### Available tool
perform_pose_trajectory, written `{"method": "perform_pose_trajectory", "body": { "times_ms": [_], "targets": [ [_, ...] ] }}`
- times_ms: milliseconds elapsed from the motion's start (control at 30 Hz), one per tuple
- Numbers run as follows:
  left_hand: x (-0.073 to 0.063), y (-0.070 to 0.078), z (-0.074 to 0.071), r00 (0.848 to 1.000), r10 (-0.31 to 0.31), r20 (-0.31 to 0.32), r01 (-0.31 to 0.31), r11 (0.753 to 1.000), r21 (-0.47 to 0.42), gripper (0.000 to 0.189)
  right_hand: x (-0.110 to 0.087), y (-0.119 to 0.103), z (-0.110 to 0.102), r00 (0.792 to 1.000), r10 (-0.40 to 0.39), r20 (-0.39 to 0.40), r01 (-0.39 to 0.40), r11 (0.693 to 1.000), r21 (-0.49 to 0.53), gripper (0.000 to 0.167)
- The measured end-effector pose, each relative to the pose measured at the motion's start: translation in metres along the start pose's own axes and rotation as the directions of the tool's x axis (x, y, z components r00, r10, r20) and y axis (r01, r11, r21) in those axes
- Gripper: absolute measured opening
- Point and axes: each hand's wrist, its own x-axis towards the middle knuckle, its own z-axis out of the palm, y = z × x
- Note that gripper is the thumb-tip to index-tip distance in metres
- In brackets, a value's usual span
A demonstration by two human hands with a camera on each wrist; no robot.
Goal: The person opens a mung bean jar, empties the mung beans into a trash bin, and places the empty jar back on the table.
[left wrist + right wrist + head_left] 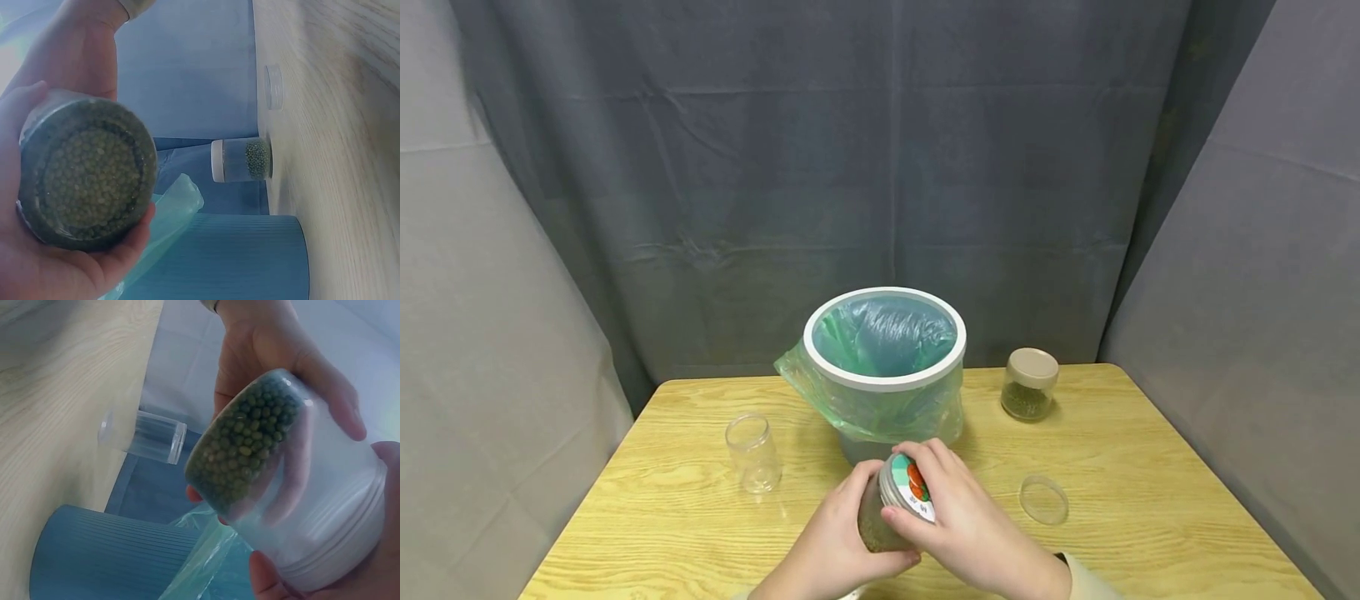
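A clear jar [250, 440] partly filled with green beans is tilted between the two hands, above the near part of the table. My left hand [831, 533] grips the jar's body, fingers and thumb round its side. My right hand [966, 521] holds the lid [904, 486], which has a green and white label with a red picture on top. In the left wrist view the jar's bottom faces the camera, with the beans [90, 175] lying against it.
Behind the hands stands a bin [880, 385] with a white rim and a green bag. A capped jar of green beans [1030, 387] is at the back right, a clear round lid [1043, 500] at the right. To the left stands an uncapped clear jar [756, 458] on the wooden table [647, 500].
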Motion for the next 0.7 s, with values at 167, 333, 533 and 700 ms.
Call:
{"method": "perform_pose_trajectory", "body": {
  "times_ms": [167, 333, 533, 700],
  "targets": [
    [0.001, -0.003, 0.0, 1.0, 0.019, 0.016, -0.019, 1.0, -0.01, 0.078, 0.0, 0.002, 0.002, 1.0, 0.006, 0.007, -0.006, 1.0, 0.017, 0.057],
    [0.002, -0.005, -0.001, 0.999, 0.036, 0.027, -0.036, 0.999, -0.013, 0.076, 0.0, 0.003, 0.003, 1.0, -0.003, 0.002, 0.003, 1.0, 0.016, 0.055],
    [0.003, -0.01, -0.002, 0.996, 0.045, 0.076, -0.038, 0.996, -0.086, 0.073, 0.0, 0.005, 0.004, 0.999, -0.025, 0.029, 0.024, 0.999, 0.022, 0.051],
    [0.003, -0.011, -0.004, 0.993, 0.042, 0.108, -0.03, 0.994, -0.108, 0.072, -0.001, 0.005, 0.004, 0.998, -0.055, 0.028, 0.054, 0.998, 0.024, 0.047]
  ]
}}
